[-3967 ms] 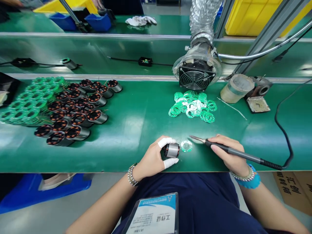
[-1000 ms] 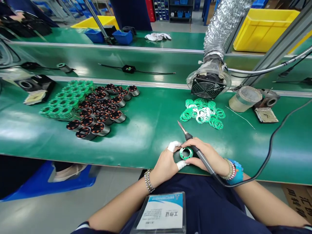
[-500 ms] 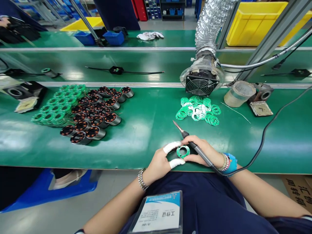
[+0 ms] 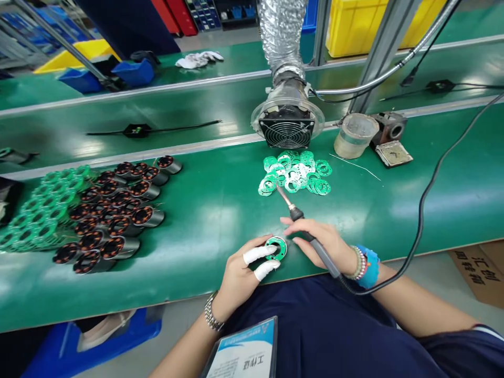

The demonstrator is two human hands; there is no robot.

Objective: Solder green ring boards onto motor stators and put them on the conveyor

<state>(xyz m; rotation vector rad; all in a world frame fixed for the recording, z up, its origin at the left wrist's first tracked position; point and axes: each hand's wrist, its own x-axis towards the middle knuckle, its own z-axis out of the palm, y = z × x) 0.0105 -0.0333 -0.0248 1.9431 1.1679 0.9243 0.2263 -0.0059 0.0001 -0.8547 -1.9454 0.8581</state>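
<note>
Two white-covered fingertips of my left hand (image 4: 238, 273) hold a ring-shaped green circuit board (image 4: 282, 253) near the bench's front edge. One covered finger reaches over the ring's opening; what lies under the board is mostly hidden. Just to the right, my right hand (image 4: 334, 244) grips a soldering iron (image 4: 325, 257) by its dark handle. Its tip points up and left, close to a pile of loose green ring boards (image 4: 293, 176). The fingers of my right hand are apart from the held board.
Copper-wound motor stators (image 4: 122, 247) stand in rows at left, beside stacked green boards (image 4: 35, 210). A fan-fronted fume duct (image 4: 289, 131) hangs behind the pile. At right are a clear tub (image 4: 354, 139), a soldering iron stand (image 4: 389, 131) and the iron's cable (image 4: 423, 210).
The view has swung to the right. My right hand has come off the circuit board, still with the soldering iron. My left hand keeps the board, a finger now over its opening.
</note>
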